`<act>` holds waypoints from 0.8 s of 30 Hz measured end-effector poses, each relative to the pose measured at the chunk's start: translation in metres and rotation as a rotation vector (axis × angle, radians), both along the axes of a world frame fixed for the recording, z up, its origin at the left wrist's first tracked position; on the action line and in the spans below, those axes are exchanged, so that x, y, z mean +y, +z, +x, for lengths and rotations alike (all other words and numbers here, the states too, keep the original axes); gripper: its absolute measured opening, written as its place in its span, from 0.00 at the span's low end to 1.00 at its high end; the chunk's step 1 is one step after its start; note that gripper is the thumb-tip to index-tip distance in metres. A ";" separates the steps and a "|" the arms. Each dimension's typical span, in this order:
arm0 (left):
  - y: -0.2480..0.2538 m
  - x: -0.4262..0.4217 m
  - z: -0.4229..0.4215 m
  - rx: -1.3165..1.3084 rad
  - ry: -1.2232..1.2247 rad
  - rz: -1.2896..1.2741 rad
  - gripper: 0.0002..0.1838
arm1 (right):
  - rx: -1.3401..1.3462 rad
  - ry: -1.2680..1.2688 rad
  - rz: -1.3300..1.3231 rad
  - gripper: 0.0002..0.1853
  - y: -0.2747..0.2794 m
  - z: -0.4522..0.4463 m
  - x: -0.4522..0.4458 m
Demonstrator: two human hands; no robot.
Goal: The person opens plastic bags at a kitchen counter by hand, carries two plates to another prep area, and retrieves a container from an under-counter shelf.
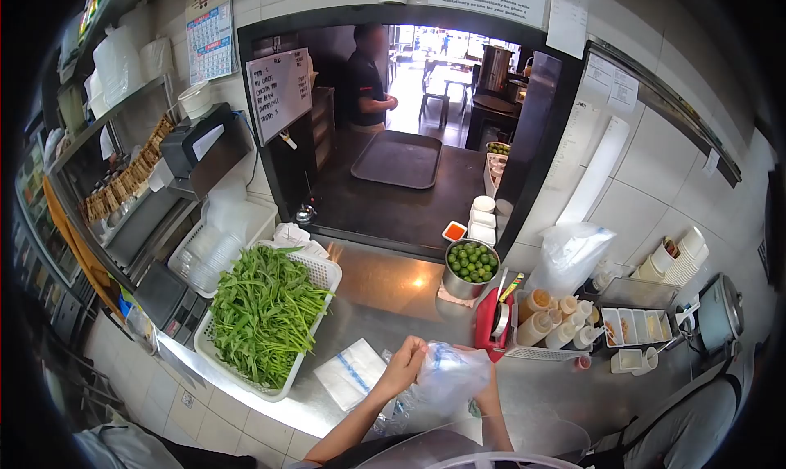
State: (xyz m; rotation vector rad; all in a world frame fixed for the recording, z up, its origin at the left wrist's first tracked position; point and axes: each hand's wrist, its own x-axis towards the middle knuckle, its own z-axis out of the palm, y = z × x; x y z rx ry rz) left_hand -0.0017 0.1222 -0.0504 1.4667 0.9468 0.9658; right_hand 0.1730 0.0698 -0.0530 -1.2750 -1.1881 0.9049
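Bag (454,377): one, of thin clear plastic, held at the lower centre of the frame, in front of the tabletop (385,280). Step in hand, by judgement: two-handed handling of the film. The left hand (404,367) has its fingers pinched on the bag's upper left edge. The right hand (486,394) is at the bag's right side; film appears to cover its fingers, so their grip cannot be told. The next move, by judgement, calls for a secure left pinch and light tension, since thin film can slip or crease.

Count, visible items:
- Striped pack (350,375), left of the left hand: one.
- Basket (270,394), lower left: one, heaped with greens (262,313) too tangled to count.
- Pot (467,290), right of centre: one, filled with limes (473,260), piled beyond exact count.
- Tape dispenser (487,317), right of centre: one.
- Sauce dish (454,231), above the pot: one.
- Tray (397,159), upper centre: one.
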 end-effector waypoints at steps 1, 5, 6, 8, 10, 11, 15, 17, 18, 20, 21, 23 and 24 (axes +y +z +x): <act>0.000 0.001 0.000 -0.016 -0.025 -0.060 0.08 | -0.054 -0.018 0.010 0.16 -0.011 0.001 0.003; -0.051 0.007 -0.001 -0.065 -0.072 -0.286 0.06 | -0.316 -0.014 -0.087 0.14 -0.062 0.009 0.006; -0.078 0.006 0.000 -0.024 -0.094 -0.285 0.06 | -0.389 -0.002 -0.148 0.14 -0.071 0.011 -0.001; -0.096 0.002 0.000 -0.007 -0.104 -0.296 0.09 | -0.235 -0.064 -0.300 0.14 -0.066 -0.002 -0.004; -0.091 0.001 0.000 -0.009 -0.095 -0.304 0.10 | -0.199 -0.088 -0.307 0.14 -0.078 -0.003 -0.010; -0.090 -0.001 -0.001 -0.008 -0.086 -0.305 0.11 | -0.241 -0.072 -0.240 0.14 -0.102 0.002 -0.007; -0.100 -0.011 -0.002 0.027 -0.056 -0.276 0.13 | -0.177 -0.074 -0.172 0.15 -0.111 0.000 -0.010; -0.103 -0.026 -0.007 0.075 -0.075 -0.263 0.12 | -0.258 -0.060 -0.119 0.15 -0.113 -0.002 -0.024; -0.103 -0.032 -0.009 0.098 -0.083 -0.250 0.12 | -0.298 -0.052 -0.086 0.15 -0.115 -0.003 -0.031; -0.083 -0.050 -0.015 0.181 -0.059 -0.013 0.13 | -0.342 -0.031 -0.078 0.15 -0.118 -0.007 -0.048; -0.078 -0.057 -0.017 0.223 -0.048 0.106 0.13 | -0.363 -0.022 -0.073 0.15 -0.115 -0.010 -0.054; -0.082 -0.065 -0.021 0.275 -0.005 0.095 0.15 | -0.189 0.006 -0.133 0.15 -0.093 -0.016 -0.061; -0.077 -0.069 -0.024 0.309 0.014 0.119 0.17 | -0.071 -0.005 -0.192 0.15 -0.085 -0.019 -0.064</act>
